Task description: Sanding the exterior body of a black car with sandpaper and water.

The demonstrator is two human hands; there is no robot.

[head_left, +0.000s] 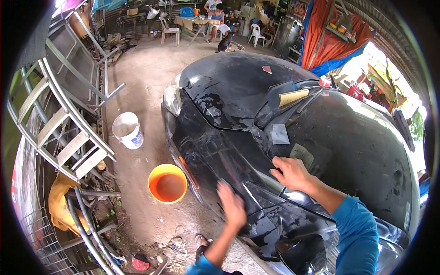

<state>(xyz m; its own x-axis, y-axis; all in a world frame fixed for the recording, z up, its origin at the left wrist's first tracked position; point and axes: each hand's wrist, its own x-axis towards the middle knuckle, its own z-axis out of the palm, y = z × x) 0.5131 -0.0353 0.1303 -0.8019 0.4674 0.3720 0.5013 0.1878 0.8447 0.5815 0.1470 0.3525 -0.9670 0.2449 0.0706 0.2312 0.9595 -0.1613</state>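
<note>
A black car (220,156) with wet patches and dull, scuffed paint fills the middle and right. My left hand (231,204) is at the front fender beside the wheel arch. It is smeared by motion, so whether anything lies under its fingers is hidden. My right hand (293,173) rests at the lower corner of the windshield, thumb apart from the fingers, with nothing seen in it. Just beyond it lie a greenish sheet (302,156) on the glass and a grey-blue sheet (280,134) at the windshield's base.
An orange bucket (167,167) and a white bucket (133,140) stand left of the car. Metal frames (64,119) line the left side. A yellow strip (294,97) and a small reddish piece (266,69) lie on the car. People (215,20) and a dog (225,42) are farther back.
</note>
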